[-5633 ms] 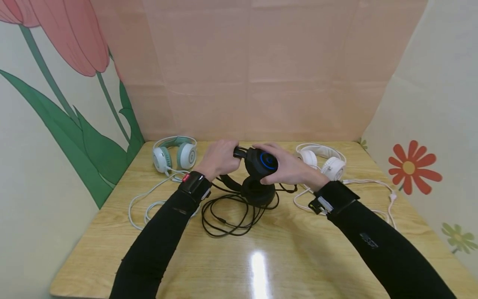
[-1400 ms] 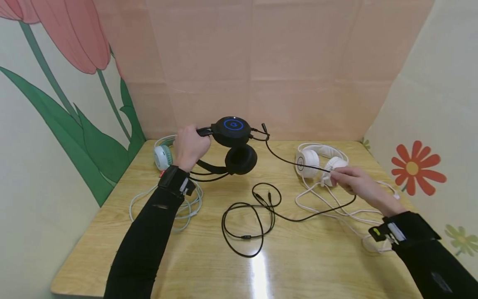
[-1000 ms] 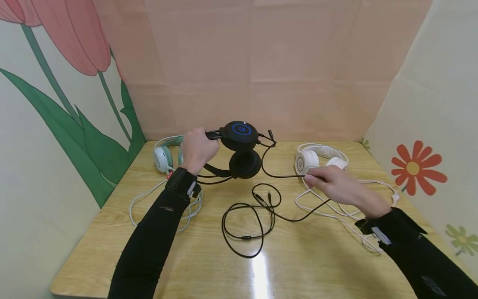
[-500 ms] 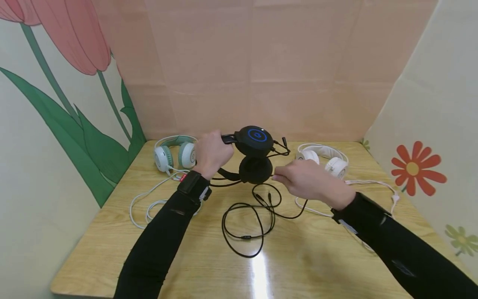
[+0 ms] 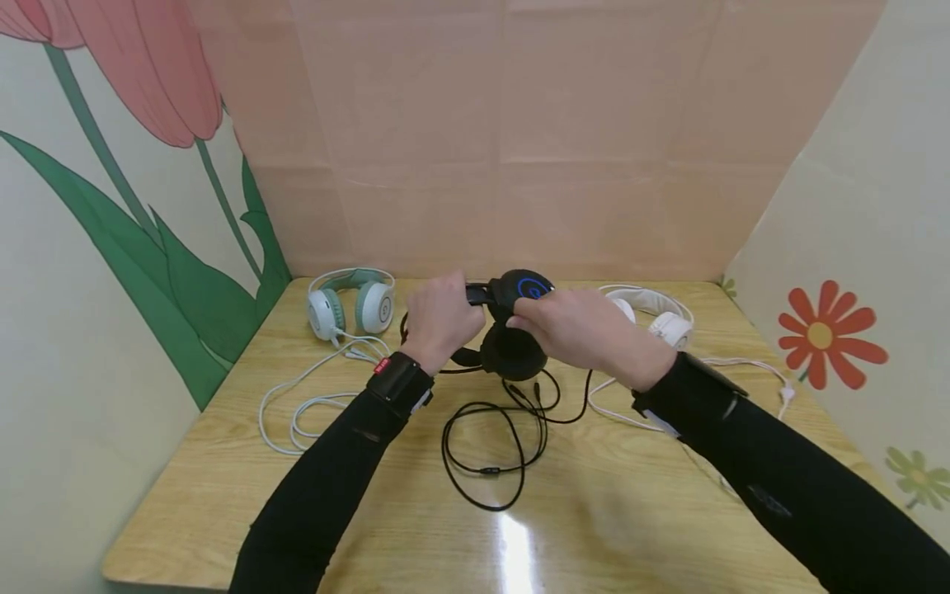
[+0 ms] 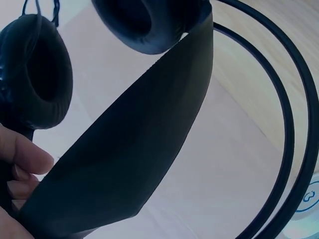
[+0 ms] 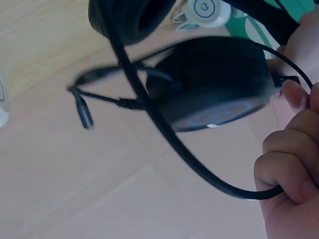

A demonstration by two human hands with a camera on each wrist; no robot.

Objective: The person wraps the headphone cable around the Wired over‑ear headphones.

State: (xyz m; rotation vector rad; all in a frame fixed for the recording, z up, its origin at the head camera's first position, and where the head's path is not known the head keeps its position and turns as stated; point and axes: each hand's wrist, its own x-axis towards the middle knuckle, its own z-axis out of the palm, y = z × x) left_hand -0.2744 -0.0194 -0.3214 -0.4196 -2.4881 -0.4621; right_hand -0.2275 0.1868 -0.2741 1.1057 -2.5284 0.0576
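Note:
My left hand (image 5: 444, 318) grips the headband (image 6: 134, 134) of a pair of black headphones (image 5: 514, 351), held up over the middle of the table. One ear cup (image 7: 219, 74) bears a blue ring. Curled fingers of my right hand (image 5: 590, 334) hold the black cable (image 7: 174, 139) beside that cup; the cable bows out in a loop in the right wrist view. A short dark rod-like piece (image 7: 84, 110) hangs from thin leads near the cup. The rest of the cable lies loosely coiled on the table, with an inline piece (image 5: 490, 471).
Mint-and-white headphones (image 5: 374, 308) stand back left, their pale cable (image 5: 275, 392) spread in front. White headphones (image 5: 670, 328) sit back right, partly behind my right hand, with a white cable (image 5: 742, 360). Walls close off the wooden table (image 5: 416, 536) behind and at both sides.
My right hand has come from the far right to the headphones, bringing the held cable along. The left hand has moved the headphones right and lower. The cable coil has been pulled looser.

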